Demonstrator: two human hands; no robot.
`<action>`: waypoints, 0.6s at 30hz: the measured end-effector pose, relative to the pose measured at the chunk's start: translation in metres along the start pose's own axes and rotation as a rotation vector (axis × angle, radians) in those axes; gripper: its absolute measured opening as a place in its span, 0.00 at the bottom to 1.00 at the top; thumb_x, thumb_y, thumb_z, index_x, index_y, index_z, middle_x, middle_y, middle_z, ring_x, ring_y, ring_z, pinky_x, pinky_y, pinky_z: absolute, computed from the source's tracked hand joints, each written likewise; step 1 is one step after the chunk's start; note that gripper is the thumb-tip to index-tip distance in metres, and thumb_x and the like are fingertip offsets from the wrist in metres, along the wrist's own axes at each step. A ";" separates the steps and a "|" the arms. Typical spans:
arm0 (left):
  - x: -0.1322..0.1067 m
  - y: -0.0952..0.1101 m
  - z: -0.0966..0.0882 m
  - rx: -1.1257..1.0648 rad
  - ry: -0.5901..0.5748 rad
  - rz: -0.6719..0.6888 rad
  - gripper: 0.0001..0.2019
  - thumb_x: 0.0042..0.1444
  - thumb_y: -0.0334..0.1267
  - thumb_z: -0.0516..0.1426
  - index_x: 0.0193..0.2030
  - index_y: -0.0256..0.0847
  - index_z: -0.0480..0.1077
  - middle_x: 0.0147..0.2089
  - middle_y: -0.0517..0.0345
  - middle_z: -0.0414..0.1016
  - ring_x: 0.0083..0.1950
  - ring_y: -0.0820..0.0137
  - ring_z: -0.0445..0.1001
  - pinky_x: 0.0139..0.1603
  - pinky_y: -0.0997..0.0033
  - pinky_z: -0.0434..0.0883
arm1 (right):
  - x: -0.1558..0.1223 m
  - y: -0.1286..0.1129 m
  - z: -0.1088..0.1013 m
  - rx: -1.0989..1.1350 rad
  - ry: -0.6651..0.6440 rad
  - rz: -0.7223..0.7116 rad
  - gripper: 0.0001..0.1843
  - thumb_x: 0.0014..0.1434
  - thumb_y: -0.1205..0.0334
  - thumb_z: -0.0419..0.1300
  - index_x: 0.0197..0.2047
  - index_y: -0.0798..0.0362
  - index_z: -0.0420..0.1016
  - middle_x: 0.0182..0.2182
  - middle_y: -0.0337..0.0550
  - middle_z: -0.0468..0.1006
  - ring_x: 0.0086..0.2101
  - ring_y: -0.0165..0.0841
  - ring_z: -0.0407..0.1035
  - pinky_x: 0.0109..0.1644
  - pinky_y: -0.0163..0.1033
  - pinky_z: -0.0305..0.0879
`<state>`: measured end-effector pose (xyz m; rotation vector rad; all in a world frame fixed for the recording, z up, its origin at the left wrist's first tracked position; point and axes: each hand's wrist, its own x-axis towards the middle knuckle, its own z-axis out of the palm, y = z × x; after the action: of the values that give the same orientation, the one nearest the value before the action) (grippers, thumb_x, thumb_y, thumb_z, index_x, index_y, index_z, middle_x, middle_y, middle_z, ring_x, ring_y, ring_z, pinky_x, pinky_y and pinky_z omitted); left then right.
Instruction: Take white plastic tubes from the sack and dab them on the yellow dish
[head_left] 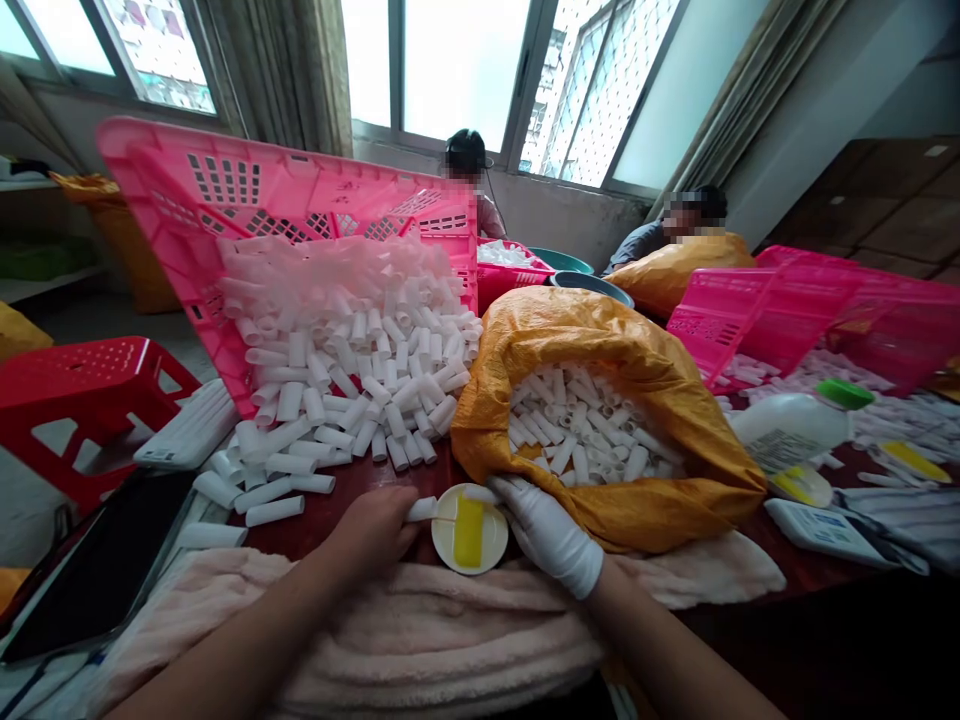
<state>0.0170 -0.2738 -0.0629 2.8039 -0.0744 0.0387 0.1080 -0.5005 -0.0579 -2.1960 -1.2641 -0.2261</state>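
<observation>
My bare left hand (381,522) is closed on a short white cylindrical piece (422,510), and a thin stick reaches from its end over a small white dish (442,548). A yellow strip (469,535) lies across the dish. On the dish's other side, my right hand (551,530), in a white glove, pinches a white plastic tube (481,495) above the dish's far rim. Just beyond my right hand, an orange woven sack (637,520) stands with its mouth open, holding many white tubes (581,415). Loose tubes (360,400) spill from a tipped pink crate (300,170).
A pale pink towel (420,640) lines the table's near edge. At left are a dark tablet-like device (90,570) and a red stool (82,380). To the right stands a green-capped bottle (795,430). Two people sit at the far side near other pink crates (810,300).
</observation>
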 end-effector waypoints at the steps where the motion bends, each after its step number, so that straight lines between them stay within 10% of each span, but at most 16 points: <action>1: 0.000 0.000 0.000 0.006 0.001 -0.002 0.04 0.50 0.34 0.50 0.29 0.41 0.64 0.32 0.57 0.72 0.36 0.68 0.70 0.36 0.72 0.63 | -0.001 -0.001 0.000 -0.017 -0.022 -0.031 0.16 0.61 0.70 0.47 0.48 0.50 0.69 0.45 0.44 0.73 0.45 0.35 0.68 0.52 0.46 0.66; 18: 0.003 0.002 -0.008 0.020 -0.044 0.020 0.05 0.51 0.36 0.50 0.30 0.41 0.65 0.34 0.56 0.72 0.37 0.67 0.71 0.36 0.71 0.63 | -0.023 -0.003 0.006 -0.141 -0.040 -0.187 0.17 0.61 0.71 0.48 0.53 0.53 0.63 0.46 0.49 0.70 0.45 0.36 0.65 0.49 0.47 0.68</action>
<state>0.0196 -0.2731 -0.0550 2.8240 -0.1137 -0.0177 0.0921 -0.5127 -0.0713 -2.2084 -1.5189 -0.3572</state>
